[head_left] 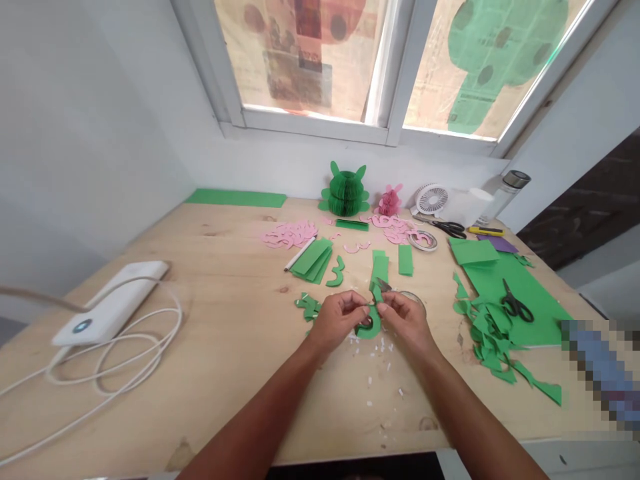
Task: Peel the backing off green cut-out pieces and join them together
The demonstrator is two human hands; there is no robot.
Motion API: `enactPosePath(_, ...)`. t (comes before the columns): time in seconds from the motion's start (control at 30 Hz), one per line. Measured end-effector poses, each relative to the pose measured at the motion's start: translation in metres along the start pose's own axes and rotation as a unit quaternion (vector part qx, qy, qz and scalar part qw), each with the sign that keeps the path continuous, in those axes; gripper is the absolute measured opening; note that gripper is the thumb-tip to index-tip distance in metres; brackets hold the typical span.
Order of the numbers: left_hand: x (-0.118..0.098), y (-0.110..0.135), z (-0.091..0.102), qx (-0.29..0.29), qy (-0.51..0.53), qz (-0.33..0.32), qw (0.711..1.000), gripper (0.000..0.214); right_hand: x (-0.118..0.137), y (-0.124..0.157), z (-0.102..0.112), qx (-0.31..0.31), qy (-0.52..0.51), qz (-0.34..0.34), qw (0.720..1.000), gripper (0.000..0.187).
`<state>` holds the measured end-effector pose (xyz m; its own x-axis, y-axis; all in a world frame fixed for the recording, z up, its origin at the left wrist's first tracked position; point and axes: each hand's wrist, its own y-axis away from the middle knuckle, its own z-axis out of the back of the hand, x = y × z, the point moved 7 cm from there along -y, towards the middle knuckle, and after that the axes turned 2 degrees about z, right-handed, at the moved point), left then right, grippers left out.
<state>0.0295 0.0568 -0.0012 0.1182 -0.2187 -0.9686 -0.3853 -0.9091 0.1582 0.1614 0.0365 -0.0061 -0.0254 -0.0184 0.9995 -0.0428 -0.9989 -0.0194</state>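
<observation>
Between the fingertips of both hands is a curved green paper cutout [371, 331], held just above the wooden table. My left hand [342, 319] pinches it from the left. My right hand [404, 316] grips its upper right part, with thumb and fingers closed. A small grey pointed thing [384, 285] shows just beyond the right fingertips; its kind is unclear. Green paper strips [380, 265] lie behind the hands. Left of them rests a wavy green cutout [337, 272]. Small green pieces [306, 305] lie beside the left hand, and white paper bits are scattered below.
Green paper scraps [493, 337], black scissors [517, 305] and a large green sheet [537, 313] lie at right. Pink cutouts [290, 235], a green honeycomb paper figure [347, 192], a tape roll [423, 241] and a small fan [432, 199] are farther back. A white power strip [117, 297] with cables sits left.
</observation>
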Motion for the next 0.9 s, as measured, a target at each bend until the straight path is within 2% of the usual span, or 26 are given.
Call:
enactPosePath(0.13,0.0019,-0.0001,-0.001,-0.009,-0.033,0.007,0.999,0.01,-0.0063,-0.0009,0.0018,-0.007,0.029,0.014,0.999,0.026)
enactPosePath(0.33,0.0082,-0.0037,0.0012,-0.014,-0.039,0.022,0.999,0.01,0.0021,-0.0002,0.0028,-0.017,0.075,0.051,0.996,0.019)
enactPosePath(0.47,0.0065,-0.0026,0.0006,-0.014,-0.036,0.027,0.999,0.012,-0.0006,-0.002,0.0002,-0.009,0.041,0.038,0.998,0.017)
enactPosePath(0.63,0.0005,0.0014,-0.0005,-0.015,-0.049,0.03,0.998,0.017,-0.007,-0.0056,0.001,-0.028,-0.028,0.024,0.999,0.019)
enactPosePath(0.9,0.0012,0.0003,0.0008,-0.011,-0.068,0.031,0.997,0.017,-0.0003,-0.0036,-0.0017,-0.03,-0.006,0.049,0.998,0.018)
